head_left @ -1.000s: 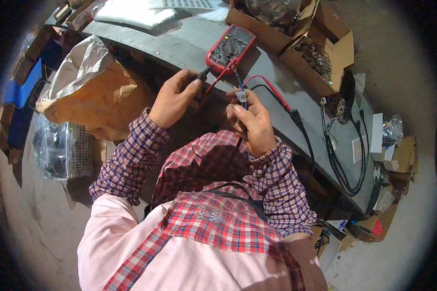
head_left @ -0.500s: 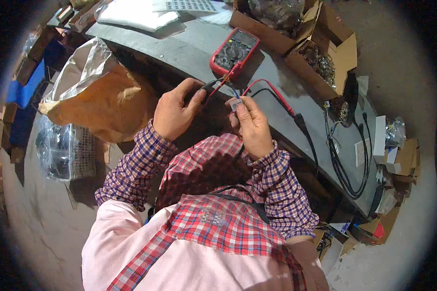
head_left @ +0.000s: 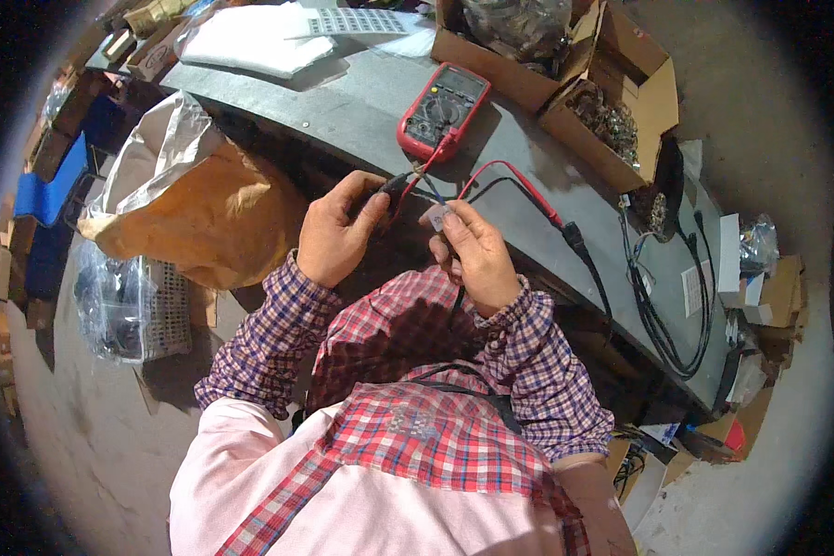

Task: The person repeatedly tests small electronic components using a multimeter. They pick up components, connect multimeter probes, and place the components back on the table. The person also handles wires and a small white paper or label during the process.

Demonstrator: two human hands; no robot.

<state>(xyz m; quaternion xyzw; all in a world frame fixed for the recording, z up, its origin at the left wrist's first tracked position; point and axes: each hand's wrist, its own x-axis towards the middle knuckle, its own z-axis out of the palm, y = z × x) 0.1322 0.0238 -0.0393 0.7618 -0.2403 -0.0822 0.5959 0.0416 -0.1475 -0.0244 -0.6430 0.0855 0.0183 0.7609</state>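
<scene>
My left hand (head_left: 341, 227) is closed round a black test probe (head_left: 396, 184), with its tip pointing up and right. Between the fingertips of my right hand (head_left: 479, 252) is a cable with a small white tag (head_left: 438, 217). Thin wires (head_left: 435, 190), one of them blue, reach from the tag to the probe tip; whether they touch cannot be made out. Just beyond my hands, a red multimeter (head_left: 443, 112) lies on the grey table, its leads plugged in. A red test probe (head_left: 534, 194) rests to the right, its end at a black connector (head_left: 574, 237).
Two open cardboard boxes (head_left: 614, 125) of small parts stand at the table's far right. Black cables (head_left: 655, 326) lie coiled on the right side. A brown sack (head_left: 208, 199) and a white basket (head_left: 162, 310) are on my left. White sheets (head_left: 259, 39) lie at the back.
Both hands have drawn slightly nearer to me, with the probe tip and wires lower than before. The tag has tilted in my right fingers. My view has shifted a little.
</scene>
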